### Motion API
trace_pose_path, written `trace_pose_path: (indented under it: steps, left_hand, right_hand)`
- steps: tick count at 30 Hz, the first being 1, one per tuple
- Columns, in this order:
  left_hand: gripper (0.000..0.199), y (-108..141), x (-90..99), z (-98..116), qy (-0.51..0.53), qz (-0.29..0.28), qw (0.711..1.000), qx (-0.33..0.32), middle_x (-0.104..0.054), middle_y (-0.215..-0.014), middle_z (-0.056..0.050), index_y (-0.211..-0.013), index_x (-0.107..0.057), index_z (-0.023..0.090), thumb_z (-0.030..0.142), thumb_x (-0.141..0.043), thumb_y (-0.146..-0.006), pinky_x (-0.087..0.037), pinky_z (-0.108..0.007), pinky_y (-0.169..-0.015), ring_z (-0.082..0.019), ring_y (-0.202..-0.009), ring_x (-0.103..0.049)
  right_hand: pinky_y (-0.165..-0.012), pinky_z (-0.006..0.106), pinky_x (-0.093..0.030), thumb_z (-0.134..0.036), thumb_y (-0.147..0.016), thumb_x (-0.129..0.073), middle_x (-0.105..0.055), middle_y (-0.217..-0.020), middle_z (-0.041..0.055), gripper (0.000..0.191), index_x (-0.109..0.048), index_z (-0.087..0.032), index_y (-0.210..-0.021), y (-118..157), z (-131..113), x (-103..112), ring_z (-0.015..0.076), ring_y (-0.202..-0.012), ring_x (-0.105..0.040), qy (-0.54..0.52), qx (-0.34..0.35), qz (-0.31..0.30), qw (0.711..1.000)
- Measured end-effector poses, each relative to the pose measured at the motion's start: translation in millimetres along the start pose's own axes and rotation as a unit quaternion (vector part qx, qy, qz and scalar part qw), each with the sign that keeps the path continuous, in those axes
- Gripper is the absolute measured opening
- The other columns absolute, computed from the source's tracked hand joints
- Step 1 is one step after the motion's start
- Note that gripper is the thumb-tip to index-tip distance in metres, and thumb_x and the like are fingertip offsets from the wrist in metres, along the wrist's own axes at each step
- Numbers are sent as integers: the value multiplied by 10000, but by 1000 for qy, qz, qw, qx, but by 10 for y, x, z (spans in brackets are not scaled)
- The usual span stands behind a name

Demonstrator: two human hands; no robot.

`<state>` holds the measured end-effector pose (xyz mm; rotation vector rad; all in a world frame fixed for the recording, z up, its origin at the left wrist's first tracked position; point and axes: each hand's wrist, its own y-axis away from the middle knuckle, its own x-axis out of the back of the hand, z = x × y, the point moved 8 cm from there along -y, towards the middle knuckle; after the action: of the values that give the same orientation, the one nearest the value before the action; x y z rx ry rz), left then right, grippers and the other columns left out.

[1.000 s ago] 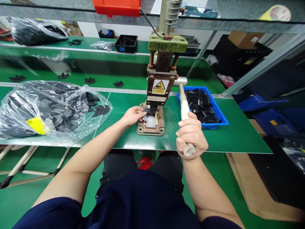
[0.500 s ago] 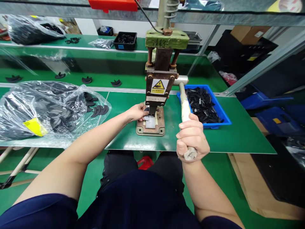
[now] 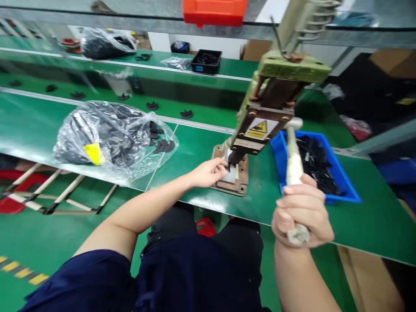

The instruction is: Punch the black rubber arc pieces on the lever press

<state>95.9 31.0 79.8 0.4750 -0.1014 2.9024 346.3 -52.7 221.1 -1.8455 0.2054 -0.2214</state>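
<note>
A green hand press (image 3: 271, 104) with a warning label stands before me on the bench. Beside its punch, my left hand (image 3: 209, 173) is closed in a pinch, with a small dark curved piece (image 3: 228, 167) at the fingertips, partly hidden. The piece is over the pale metal plate (image 3: 231, 177) on the press base. My right hand (image 3: 303, 212) is wrapped round the press lever (image 3: 294, 158), whose grip is bound in white tape. Its fingers are closed, and the lever's lower end sticks out beneath them.
Left on the green bench (image 3: 191, 143) lies a clear plastic bag (image 3: 113, 138) of black curved pieces. Behind the lever sits a blue tray (image 3: 349, 190) of black parts. Several curved pieces (image 3: 186, 114) lie along the strip behind. A red bin (image 3: 214, 12) hangs overhead.
The view has swung left, so the press and bag appear further right. My left fingers have turned, and the dark piece now shows tilted up at their tips. The right hand keeps hold of the lever.
</note>
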Motion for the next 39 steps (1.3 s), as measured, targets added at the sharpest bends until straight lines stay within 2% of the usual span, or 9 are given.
trace_pose_path:
  steps: [2,7,9,12,18,27,32,36,39]
  left_hand:
    - [242,193,332,-89,-76,34,996,-18,-769,-1032,-65,-1146,-736,234,369,-677,-955,-596,-320,-800,-182,-873,-721]
    - [287,646,1920,-625,-322,261,903,114,-745,-1150,-123,-1152,-749,200,388,-658,-955,-560,-415,-987,-271,-1036,-708]
    - [392,768,2380,-828,-391,277,861,172,-720,-1243,-158,-1235,-720,182,422,-697,-926,-524,-433,-1055,-317,-1168,-674]
    - [577,827,2651,-1028,-445,233,836,220,-678,-1366,-183,-1328,-681,175,546,-726,-888,-477,-445,-1114,-358,-1297,-610]
    - [613,536,2358,-881,-500,182,837,130,-651,-1444,-161,-1346,-702,227,652,-669,-906,-391,-491,-1169,-393,-1366,-538]
    - [571,170,2209,-972,-474,136,847,200,-764,-1192,-147,-1385,-568,192,381,-752,-878,-482,-425,-946,-375,-1168,-671]
    - [189,291,2092,-861,-401,165,889,148,-719,-898,-84,-911,-559,234,340,-714,-895,-482,-355,-819,-290,-951,-702]
    - [370,363,1894,-777,-170,230,949,129,-661,-759,-15,-810,-419,249,366,-767,-853,-514,-320,-744,-230,-817,-715]
    - [493,300,1513,-722,65,206,968,126,-661,-733,16,-816,-396,241,394,-862,-773,-513,-274,-655,-169,-677,-699]
  right_hand:
    - [-978,588,-610,-428,-801,-770,-674,-599,-54,350,-569,-273,-560,21,65,14,205,-689,-713,-8,-6,21,1000]
    - [-971,584,-611,-441,-783,-790,-662,-572,-56,368,-572,-273,-540,29,106,-3,197,-670,-701,-13,-18,36,999]
    - [-978,581,-610,-426,-786,-784,-655,-575,-53,362,-566,-269,-543,24,92,-7,201,-678,-703,-11,-20,38,999]
    - [-985,580,-607,-392,-785,-768,-649,-579,-46,322,-568,-277,-559,20,79,-27,212,-675,-698,-6,-17,33,999]
    - [-995,580,-593,-350,-783,-735,-649,-598,-49,256,-571,-287,-596,8,67,-34,222,-689,-691,-5,-8,32,999]
    - [-1062,590,-582,-309,-795,-733,-670,-650,-54,215,-591,-268,-639,-34,0,-56,201,-760,-713,-1,-12,-12,1000]
    - [-1068,595,-581,-347,-850,-712,-658,-648,-60,257,-578,-258,-651,-30,-38,-75,188,-782,-717,0,-11,-11,1000]
    - [-1085,579,-573,-341,-875,-694,-666,-672,-50,252,-582,-253,-666,-37,-52,-86,178,-828,-715,-7,-15,-22,1000]
    - [-1094,579,-566,-328,-879,-693,-670,-687,-46,238,-585,-249,-682,-40,-59,-85,174,-847,-713,-11,-17,-28,999]
